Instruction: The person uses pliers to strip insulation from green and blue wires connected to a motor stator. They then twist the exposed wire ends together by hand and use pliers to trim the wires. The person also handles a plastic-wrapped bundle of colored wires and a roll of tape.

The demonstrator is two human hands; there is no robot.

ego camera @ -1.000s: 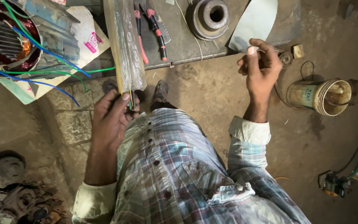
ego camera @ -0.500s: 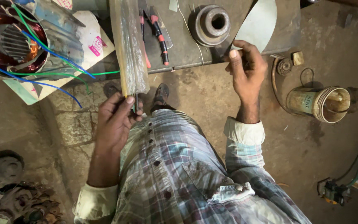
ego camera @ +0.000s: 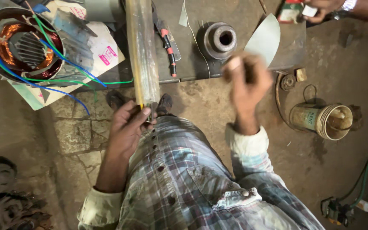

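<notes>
My left hand (ego camera: pixel 129 123) grips the near end of a long bundle of thin sleeves in clear plastic (ego camera: pixel 142 55), which reaches away over the dark work board (ego camera: pixel 192 68). My right hand (ego camera: pixel 245 83) is raised and blurred above the board's near edge, fingers closed around something small and pale that I cannot make out. A curved pale sheet of insulating paper (ego camera: pixel 263 38) lies just beyond it. A round metal housing (ego camera: pixel 218 40) sits on the board between my hands.
A motor stator with copper windings and blue and green wires (ego camera: pixel 20 47) rests at far left. Red-handled pliers (ego camera: pixel 167 42) lie beside the bundle. An open tin can (ego camera: pixel 322 121) lies on the floor at right. Another person's hand (ego camera: pixel 320 7) holds a small box at top right.
My right hand has moved left and nearer, now blurred in motion. My left hand keeps its hold on the bundle. Another person's hand has come into view at top right.
</notes>
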